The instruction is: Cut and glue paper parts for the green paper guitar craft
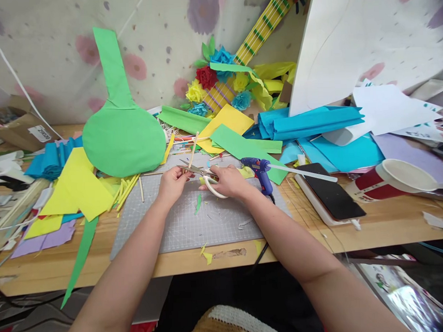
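Note:
Over the grey cutting mat (180, 230), my left hand (172, 185) is closed on the lower end of a thin pale wooden stick (194, 150), which points up and away. My right hand (229, 181) grips scissors (215, 188) with white handles. Their slightly parted blades lie across the stick, close to my left fingertips; whether they touch it I cannot tell. Right of my right hand is a blue hot glue gun (261, 174) with a long white glue stick in its back. Small green and yellow paper scraps are scattered on the mat.
A green paper-covered guitar-like shape (124, 138) leans at the back left. Yellow paper (75, 183) and rolled yellow strips (127, 193) lie below it. Blue crepe paper (310, 121), a phone (331, 191) and a paper cup (389, 179) are on the right. A flower-decorated guitar (219, 93) stands behind.

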Demonstrator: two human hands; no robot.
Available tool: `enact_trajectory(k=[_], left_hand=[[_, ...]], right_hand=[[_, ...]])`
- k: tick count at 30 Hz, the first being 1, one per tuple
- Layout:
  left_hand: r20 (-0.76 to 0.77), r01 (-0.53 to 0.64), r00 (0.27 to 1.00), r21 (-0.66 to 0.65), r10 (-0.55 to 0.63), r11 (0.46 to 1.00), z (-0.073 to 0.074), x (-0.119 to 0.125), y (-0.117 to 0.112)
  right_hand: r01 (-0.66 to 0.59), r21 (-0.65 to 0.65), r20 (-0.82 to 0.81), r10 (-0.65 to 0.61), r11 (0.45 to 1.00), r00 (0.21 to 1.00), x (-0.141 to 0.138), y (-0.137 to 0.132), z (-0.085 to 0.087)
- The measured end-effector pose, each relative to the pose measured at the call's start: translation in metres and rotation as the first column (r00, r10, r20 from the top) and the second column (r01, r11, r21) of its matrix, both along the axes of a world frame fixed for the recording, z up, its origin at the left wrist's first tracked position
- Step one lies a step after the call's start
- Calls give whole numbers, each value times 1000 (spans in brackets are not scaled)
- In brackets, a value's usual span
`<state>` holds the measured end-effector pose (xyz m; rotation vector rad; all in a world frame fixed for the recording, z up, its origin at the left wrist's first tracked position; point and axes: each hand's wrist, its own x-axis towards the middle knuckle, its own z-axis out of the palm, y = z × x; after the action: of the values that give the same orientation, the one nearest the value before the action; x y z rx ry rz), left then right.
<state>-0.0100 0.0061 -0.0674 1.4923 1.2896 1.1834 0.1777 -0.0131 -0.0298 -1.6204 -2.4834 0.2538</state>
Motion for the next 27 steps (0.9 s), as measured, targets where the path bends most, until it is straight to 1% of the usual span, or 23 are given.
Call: enact_trajectory(k=[7, 11, 16, 19, 22, 27], left_hand=[[-92, -31, 995, 16, 33, 999, 3, 1, -3], [-147, -55, 988, 18, 57, 998, 6, 1, -4], [-323, -96, 939, 81, 117, 992, 14, 2, -10], [-384, -117, 910, 124, 157, 985, 18, 4, -12], [-400, -137, 897, 153, 189, 979, 17, 6, -14], [-389, -148, 897, 182, 209, 972, 17, 8, -16]], right_hand=[[6, -47, 14, -5, 999, 1000, -2, -1, 0], [12, -50, 8, -11, 999, 1000, -2, -1, -2], [-15, -41, 2, 15, 999, 1000, -1, -1, -2], [-20, -49, -1, 20, 999, 1000, -1, -2, -1], [-5, -49, -1, 5, 999, 1000, -3, -2, -1], [20, -52, -4, -20, 998, 1000, -5, -3, 1]])
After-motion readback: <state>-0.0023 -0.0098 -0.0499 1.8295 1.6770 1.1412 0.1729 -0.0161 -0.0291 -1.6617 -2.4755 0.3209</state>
